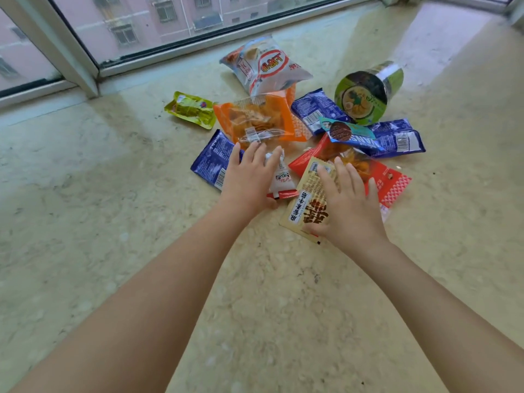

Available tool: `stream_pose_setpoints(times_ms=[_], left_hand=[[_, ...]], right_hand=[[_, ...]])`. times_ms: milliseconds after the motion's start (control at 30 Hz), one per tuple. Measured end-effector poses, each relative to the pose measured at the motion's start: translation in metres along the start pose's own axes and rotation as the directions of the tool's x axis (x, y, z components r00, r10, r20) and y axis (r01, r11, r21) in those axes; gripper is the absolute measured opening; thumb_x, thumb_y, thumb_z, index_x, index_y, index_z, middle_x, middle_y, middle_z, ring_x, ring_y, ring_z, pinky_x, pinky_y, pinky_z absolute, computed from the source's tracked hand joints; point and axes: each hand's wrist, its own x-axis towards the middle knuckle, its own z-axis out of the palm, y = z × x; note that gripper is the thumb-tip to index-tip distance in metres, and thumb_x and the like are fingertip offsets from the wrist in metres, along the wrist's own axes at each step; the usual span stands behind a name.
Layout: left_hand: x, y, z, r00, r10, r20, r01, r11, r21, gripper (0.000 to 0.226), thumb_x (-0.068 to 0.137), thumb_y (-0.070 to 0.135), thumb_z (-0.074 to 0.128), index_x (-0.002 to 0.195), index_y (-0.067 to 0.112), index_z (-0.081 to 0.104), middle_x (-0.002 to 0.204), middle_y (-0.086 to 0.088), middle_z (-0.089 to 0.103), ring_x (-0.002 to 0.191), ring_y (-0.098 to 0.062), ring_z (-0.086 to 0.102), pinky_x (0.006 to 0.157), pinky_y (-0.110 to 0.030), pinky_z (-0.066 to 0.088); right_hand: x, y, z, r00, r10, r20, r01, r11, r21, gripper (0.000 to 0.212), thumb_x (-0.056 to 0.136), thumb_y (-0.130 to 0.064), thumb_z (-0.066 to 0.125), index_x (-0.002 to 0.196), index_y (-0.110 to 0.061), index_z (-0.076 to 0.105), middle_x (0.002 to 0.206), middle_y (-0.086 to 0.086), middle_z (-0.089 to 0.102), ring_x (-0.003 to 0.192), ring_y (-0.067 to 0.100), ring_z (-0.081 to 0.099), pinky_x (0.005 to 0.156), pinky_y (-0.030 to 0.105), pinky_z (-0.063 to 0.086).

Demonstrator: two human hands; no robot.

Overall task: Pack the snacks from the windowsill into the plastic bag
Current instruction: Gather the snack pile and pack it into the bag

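Observation:
A heap of snacks lies on the marble windowsill point(113, 251). My left hand point(246, 180) rests flat, fingers straight, over a small white packet point(280, 177) and a dark blue packet point(209, 160). My right hand point(346, 202) lies flat on a beige packet with red characters point(306, 205), partly over a red packet point(391, 180). Further back are an orange bag point(263, 117), a white chip bag point(263, 66), a yellow-green pouch point(192, 109), more blue packets point(397, 140) and a green noodle cup point(365, 92) on its side. No plastic bag is in view.
A window with a pale frame point(71, 58) runs along the far edge of the sill. A second window frame meets it at the top right corner point(510, 7). Bare marble stretches to the left, right and front of the heap.

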Motion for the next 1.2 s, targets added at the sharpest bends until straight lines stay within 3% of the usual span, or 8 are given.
stream_pose_setpoints(times_ms=[200,500,700,800,867,967,1100,1200], left_hand=[[-0.004,0.005,0.002,0.999,-0.035,-0.036,0.034,0.999,-0.018,0.101,0.078,0.061,0.065,0.153,0.022,0.008,0.143,-0.008,0.041,0.132,-0.027,0.040,0.117,-0.049,0.004],[-0.021,0.004,0.008,0.996,-0.086,0.028,0.089,0.985,-0.148,0.103,0.055,0.074,0.072,0.136,0.019,0.037,0.131,-0.003,0.037,0.125,-0.024,0.032,0.112,-0.046,0.019],[-0.043,0.002,0.007,0.989,-0.145,0.011,0.140,0.929,-0.342,0.088,0.055,0.073,0.073,0.118,0.023,0.038,0.112,0.007,0.051,0.115,-0.017,0.049,0.119,-0.047,0.000],[-0.056,0.002,-0.001,0.984,-0.171,0.047,0.172,0.862,-0.476,0.074,0.062,0.070,0.072,0.113,0.028,0.038,0.096,0.013,0.061,0.099,-0.012,0.061,0.118,-0.044,0.007],[-0.066,-0.001,-0.006,0.978,-0.194,0.083,0.206,0.796,-0.570,0.065,0.067,0.061,0.075,0.116,0.031,0.044,0.102,0.014,0.063,0.098,-0.011,0.061,0.109,-0.038,0.026],[-0.081,-0.007,-0.009,0.962,-0.253,0.106,0.257,0.698,-0.668,0.060,0.069,0.053,0.078,0.119,0.035,0.051,0.104,0.015,0.063,0.093,-0.009,0.060,0.080,-0.031,0.047],[-0.100,-0.015,-0.008,0.940,-0.307,0.148,0.307,0.577,-0.757,0.052,0.066,0.048,0.082,0.108,0.037,0.054,0.093,0.017,0.060,0.086,-0.006,0.060,0.072,-0.033,0.052],[-0.113,-0.021,-0.002,0.917,-0.332,0.221,0.352,0.413,-0.840,0.048,0.063,0.045,0.085,0.100,0.039,0.055,0.093,0.017,0.061,0.088,-0.002,0.059,0.072,-0.030,0.050]], right_hand=[[0.013,-0.003,0.001,0.999,-0.006,0.048,0.006,1.000,0.011,0.116,0.071,-0.064,0.068,0.151,-0.027,-0.009,0.160,0.005,0.001,0.147,0.026,-0.002,0.115,0.054,0.005],[0.025,0.000,0.000,0.996,0.053,0.065,-0.061,0.990,0.125,0.134,0.054,-0.060,0.081,0.151,-0.026,-0.005,0.156,0.007,0.010,0.146,0.026,0.005,0.115,0.054,0.006],[0.035,-0.002,-0.013,0.997,0.072,0.002,-0.071,0.981,0.178,0.122,0.052,-0.045,0.089,0.147,-0.026,0.016,0.136,0.008,0.029,0.128,0.027,0.030,0.104,0.044,0.033],[0.032,0.000,-0.019,0.993,0.056,-0.104,-0.026,0.963,0.268,0.104,0.056,-0.032,0.090,0.140,-0.028,0.030,0.127,0.006,0.039,0.119,0.026,0.037,0.092,0.039,0.040],[0.026,0.000,-0.022,0.982,0.082,-0.173,0.011,0.879,0.477,0.093,0.057,-0.019,0.090,0.134,-0.030,0.038,0.117,0.000,0.048,0.109,0.019,0.048,0.085,0.031,0.046],[0.010,-0.005,-0.023,0.970,0.207,-0.127,-0.008,0.552,0.834,0.096,0.062,0.004,0.082,0.136,-0.037,0.037,0.099,-0.010,0.050,0.086,0.000,0.059,0.066,0.011,0.050],[-0.010,-0.013,-0.013,0.956,0.291,0.040,-0.085,0.143,0.986,0.094,0.068,0.011,0.077,0.142,-0.029,0.036,0.107,-0.005,0.063,0.094,0.009,0.067,0.074,0.026,0.057],[-0.022,-0.019,-0.008,0.952,0.279,0.125,-0.141,0.040,0.989,0.056,0.075,0.011,0.070,0.120,-0.020,0.058,0.098,0.002,0.071,0.091,0.018,0.070,0.070,0.030,0.059]])
